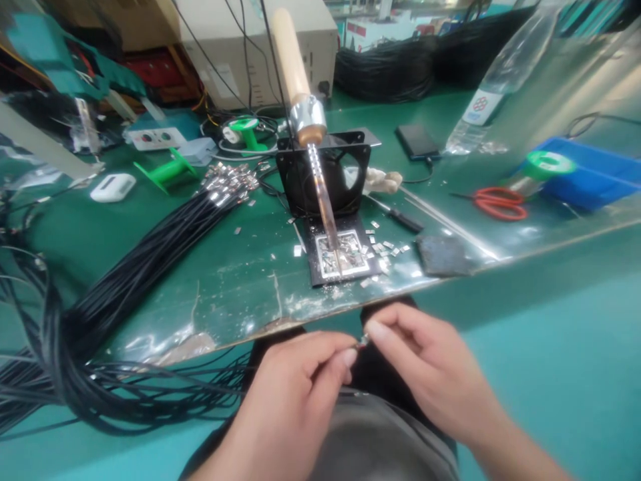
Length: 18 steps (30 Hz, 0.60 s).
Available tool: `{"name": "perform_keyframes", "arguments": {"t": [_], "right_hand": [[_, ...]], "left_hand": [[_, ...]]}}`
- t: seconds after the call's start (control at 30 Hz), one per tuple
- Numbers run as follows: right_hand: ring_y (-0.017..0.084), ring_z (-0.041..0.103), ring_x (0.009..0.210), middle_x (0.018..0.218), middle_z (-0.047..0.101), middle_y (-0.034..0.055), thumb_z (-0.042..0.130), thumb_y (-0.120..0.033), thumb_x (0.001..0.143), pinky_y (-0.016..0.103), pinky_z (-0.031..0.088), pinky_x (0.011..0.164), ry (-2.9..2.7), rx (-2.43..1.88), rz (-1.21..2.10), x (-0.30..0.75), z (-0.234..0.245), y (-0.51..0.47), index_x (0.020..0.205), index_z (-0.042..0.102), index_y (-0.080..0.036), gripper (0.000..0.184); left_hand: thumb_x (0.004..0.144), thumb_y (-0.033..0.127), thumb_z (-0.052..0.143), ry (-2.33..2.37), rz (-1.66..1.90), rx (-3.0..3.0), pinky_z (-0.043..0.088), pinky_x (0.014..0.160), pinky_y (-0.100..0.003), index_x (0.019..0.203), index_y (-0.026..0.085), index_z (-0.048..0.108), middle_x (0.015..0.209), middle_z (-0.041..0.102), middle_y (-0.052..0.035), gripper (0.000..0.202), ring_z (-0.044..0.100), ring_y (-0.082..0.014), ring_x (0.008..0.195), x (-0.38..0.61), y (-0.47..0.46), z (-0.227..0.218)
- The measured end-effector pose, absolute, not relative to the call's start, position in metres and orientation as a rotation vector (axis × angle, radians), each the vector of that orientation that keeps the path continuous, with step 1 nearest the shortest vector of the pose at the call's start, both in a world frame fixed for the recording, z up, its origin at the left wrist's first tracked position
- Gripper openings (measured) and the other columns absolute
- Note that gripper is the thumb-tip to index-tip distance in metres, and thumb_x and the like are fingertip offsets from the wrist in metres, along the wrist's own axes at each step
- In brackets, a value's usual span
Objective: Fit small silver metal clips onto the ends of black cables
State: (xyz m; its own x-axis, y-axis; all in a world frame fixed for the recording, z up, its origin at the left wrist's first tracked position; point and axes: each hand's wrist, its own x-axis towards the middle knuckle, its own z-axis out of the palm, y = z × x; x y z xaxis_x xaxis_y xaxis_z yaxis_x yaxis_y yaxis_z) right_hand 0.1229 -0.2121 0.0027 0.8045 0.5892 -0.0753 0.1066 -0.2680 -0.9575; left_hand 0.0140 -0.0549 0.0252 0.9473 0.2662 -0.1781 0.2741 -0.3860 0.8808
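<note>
Just in front of the bench edge, above my lap, my left hand (310,374) and my right hand (415,357) meet fingertip to fingertip, both pinched. Between them shows a small metal connector (363,341), with a dark, reddish bit at the left fingertips; the fingers cover most of it. Beyond the hands, a soldering iron (320,174) with a wooden handle hangs tip down. Its tip is over a white-rimmed tray (323,272) that holds small metal pieces. More loose metal pieces (385,248) lie to the tray's right.
A black fan (325,177) stands behind the tray. To the left lie black cables (155,257) with metal ends, some hanging over the edge. A screwdriver (405,221), a dark block (443,255), red scissors (501,203), a blue bin (595,177) and a plastic bottle (493,97) are on the right.
</note>
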Motion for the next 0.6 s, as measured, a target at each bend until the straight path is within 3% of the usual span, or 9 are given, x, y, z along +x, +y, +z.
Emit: {"name": "perform_keyframes", "arguments": {"t": [0.1, 0.2, 0.33, 0.6], "right_hand": [[0.012, 0.053, 0.054, 0.061, 0.060, -0.0021, 0.062, -0.040, 0.097, 0.019, 0.048, 0.047, -0.486, -1.823, 0.489, 0.117, 0.003, -0.208, 0.074, 0.069, -0.021, 0.031], [0.013, 0.055, 0.054, 0.061, 0.060, -0.0012, 0.062, -0.040, 0.096, 0.020, 0.049, 0.047, -0.464, -1.811, 0.489, 0.113, 0.003, -0.206, 0.073, 0.067, -0.021, 0.030], [0.012, 0.052, 0.053, 0.061, 0.059, -0.0022, 0.062, -0.040, 0.097, 0.020, 0.046, 0.045, -0.401, -1.782, 0.482, 0.109, 0.000, -0.204, 0.074, 0.066, -0.022, 0.030], [0.012, 0.051, 0.054, 0.061, 0.057, -0.0026, 0.062, -0.038, 0.096, 0.020, 0.046, 0.046, -0.410, -1.770, 0.500, 0.108, 0.001, -0.203, 0.073, 0.065, -0.021, 0.029]], "left_hand": [[0.097, 0.029, 0.066, 0.491, 0.000, 1.859, 0.061, 0.083, -0.031, 0.101, 0.028, 0.083, 0.090, 0.083, -0.0007, 0.017, 0.079, -0.0225, 0.087, 0.016, -0.056, 0.024], [0.090, 0.029, 0.074, 0.584, 0.031, 1.749, 0.061, 0.074, -0.028, 0.100, 0.028, 0.082, 0.091, 0.084, 0.0000, 0.013, 0.079, -0.0217, 0.082, 0.017, -0.058, 0.023], [0.091, 0.031, 0.073, 0.620, 0.048, 1.759, 0.058, 0.072, -0.027, 0.088, 0.028, 0.082, 0.085, 0.083, 0.0012, 0.010, 0.077, -0.0193, 0.077, 0.018, -0.058, 0.022], [0.093, 0.037, 0.071, 0.662, -0.005, 1.757, 0.055, 0.072, -0.028, 0.087, 0.026, 0.080, 0.083, 0.082, 0.0001, 0.016, 0.073, -0.0191, 0.076, 0.018, -0.057, 0.020]]}}
